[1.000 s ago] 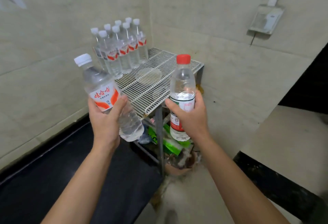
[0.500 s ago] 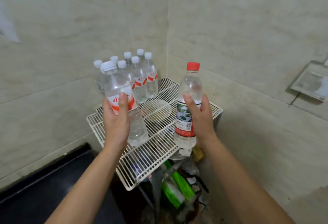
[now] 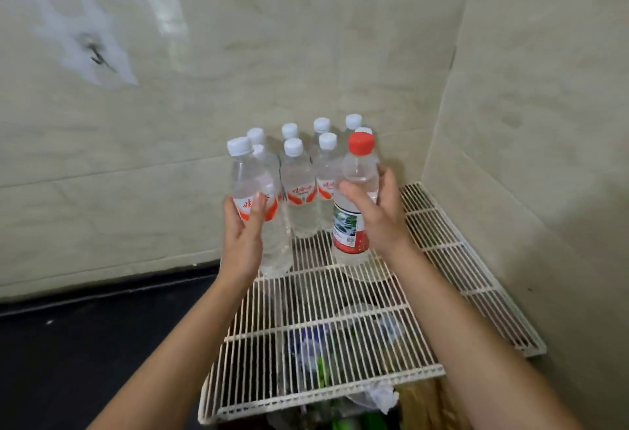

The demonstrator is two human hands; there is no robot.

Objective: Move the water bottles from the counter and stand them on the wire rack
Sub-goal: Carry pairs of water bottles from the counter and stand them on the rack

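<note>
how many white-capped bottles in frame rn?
9: one white-capped bottle in the left hand at the wire rack edge, eight clustered upright at the rack's back corner. More may be hidden behind.

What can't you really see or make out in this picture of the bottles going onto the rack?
- Back-row bottles, head view: bodies hidden by the front bottles; exact count unclear.
- Red-capped bottle: the right hand covers part of its label; print too small to read.
- White-capped bottle: left hand hides its lower side.
- Clutter under the wire rack: blurred behind the wires.
</note>
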